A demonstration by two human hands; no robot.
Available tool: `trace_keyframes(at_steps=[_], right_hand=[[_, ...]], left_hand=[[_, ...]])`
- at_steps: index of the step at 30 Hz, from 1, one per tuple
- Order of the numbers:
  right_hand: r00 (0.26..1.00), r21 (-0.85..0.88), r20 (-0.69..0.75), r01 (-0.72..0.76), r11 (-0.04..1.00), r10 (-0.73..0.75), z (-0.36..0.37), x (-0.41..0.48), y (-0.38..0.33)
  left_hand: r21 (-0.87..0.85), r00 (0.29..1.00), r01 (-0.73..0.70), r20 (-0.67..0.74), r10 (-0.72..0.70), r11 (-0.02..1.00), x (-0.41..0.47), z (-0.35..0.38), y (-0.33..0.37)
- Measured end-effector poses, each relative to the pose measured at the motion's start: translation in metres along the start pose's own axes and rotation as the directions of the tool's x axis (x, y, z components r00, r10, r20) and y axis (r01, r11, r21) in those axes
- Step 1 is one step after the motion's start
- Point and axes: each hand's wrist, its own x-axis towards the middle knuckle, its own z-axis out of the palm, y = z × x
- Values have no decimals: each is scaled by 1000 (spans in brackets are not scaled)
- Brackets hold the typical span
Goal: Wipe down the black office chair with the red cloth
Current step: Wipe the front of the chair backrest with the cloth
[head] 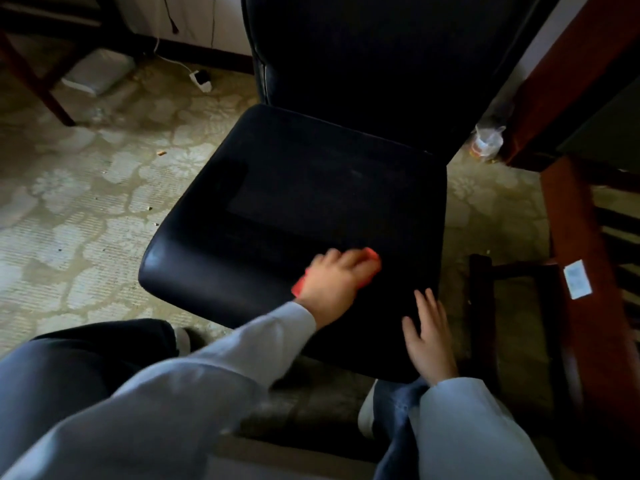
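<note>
The fingers (346, 259) of the left hand (341, 278) lie over the red cloth (372, 255), bearing it down on the front part of the seat (284, 202). Blur hides whether they hook into the fabric or only press on it, so I cannot tell. Red shows past the fingertips and again beside the wrist, so most of the cloth sits bunched under the palm. The right hand (429, 337) rests flat on the seat's near right corner, fingers straight and slightly spread, holding nothing and probably bracing the chair. To wipe well, spreading the cloth wider should make each pass cover more. Overlapping strokes from the front edge toward the backrest (381, 57) would suit, with the bracing hand shifted so its corner gets cleaned too. The black office chair (398, 202) stands on a pale patterned floor (86, 202), just beside reddish wooden furniture (581, 237). Its seat has a smooth, faintly shiny rim along the front left and a duller rectangular centre panel. A faint pale smudge further back may be dust, and the tall backrest is too dark to judge.
</note>
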Motion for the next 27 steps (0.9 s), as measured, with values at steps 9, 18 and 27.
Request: trace_keyframes(at_steps=[9, 18, 27], right_hand=[[975, 70, 217, 28, 997, -43, 0, 5, 9], [951, 860, 66, -208, 467, 301, -10, 7, 1], [924, 561, 157, -374, 738, 349, -23, -22, 5]], left_hand=[[-70, 863, 485, -123, -490, 872, 43, 9, -38], [-148, 985, -34, -173, 8, 988, 24, 43, 67], [5, 787, -617, -2, 617, 787, -68, 54, 64]])
